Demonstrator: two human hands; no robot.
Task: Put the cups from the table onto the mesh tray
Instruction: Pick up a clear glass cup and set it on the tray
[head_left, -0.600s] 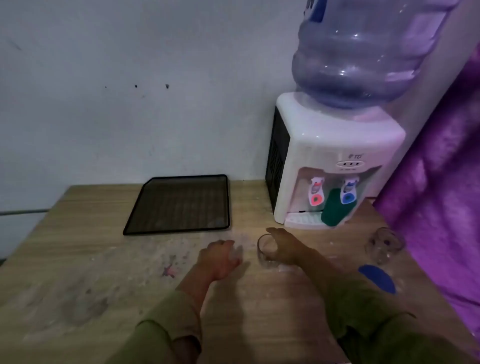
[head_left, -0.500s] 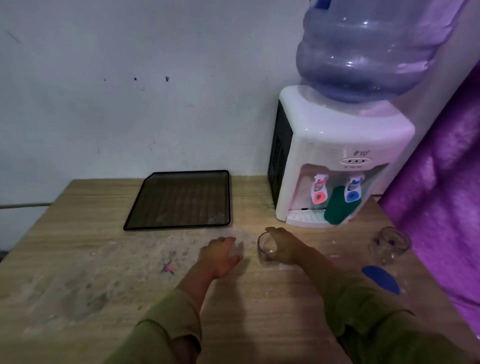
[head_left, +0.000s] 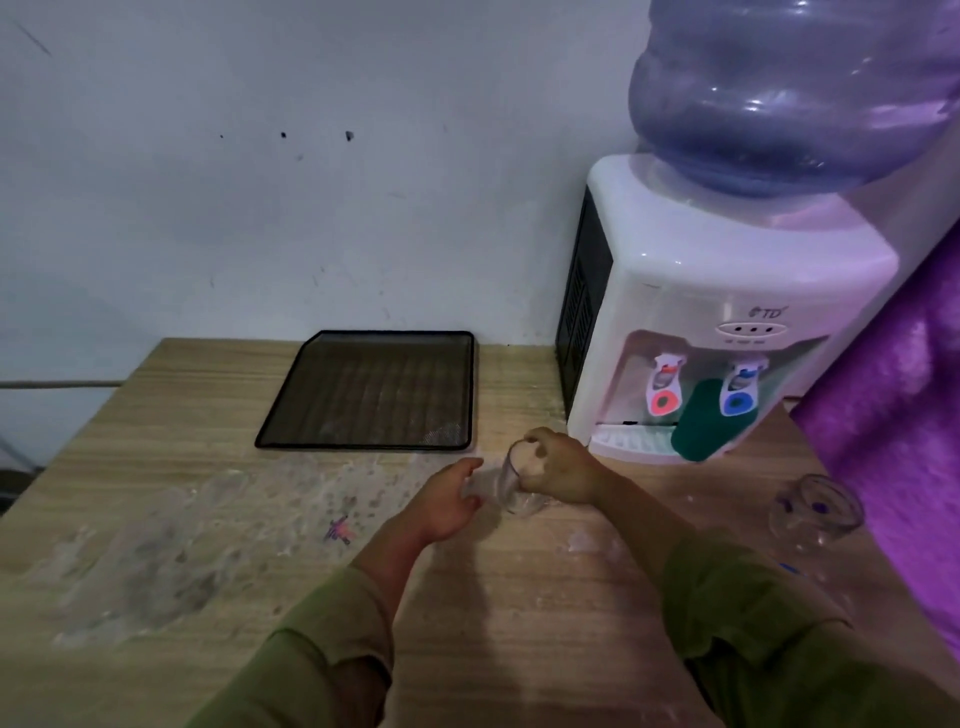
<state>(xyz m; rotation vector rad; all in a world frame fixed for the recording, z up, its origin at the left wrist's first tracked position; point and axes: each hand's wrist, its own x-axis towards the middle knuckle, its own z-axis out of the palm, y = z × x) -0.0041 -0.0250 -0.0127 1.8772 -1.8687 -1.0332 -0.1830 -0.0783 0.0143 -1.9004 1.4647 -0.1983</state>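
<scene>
The black mesh tray (head_left: 470, 387) lies with nothing on it at the back of the wooden table (head_left: 545, 597), against the wall. My right hand (head_left: 563, 475) grips a clear glass (head_left: 514, 493) near its rim and holds it tilted just in front of the tray's right corner. Beside it, my left hand (head_left: 447, 501) curls thumb and fingers around what looks like a second, faint clear cup (head_left: 480, 488). Another clear cup with purple dots (head_left: 815, 512) stands at the table's right edge. A green cup (head_left: 701, 421) sits under the dispenser taps.
A white water dispenser (head_left: 727, 291) with a large blue bottle (head_left: 779, 93) stands at the back right. Purple fabric (head_left: 904, 415) hangs along the right side. Pale smears and a small pink scrap (head_left: 340, 530) mark the table's left half.
My right hand has closed on the clear glass and tipped it off the table. My left hand's thumb has spread apart from its fingers, close to the glass.
</scene>
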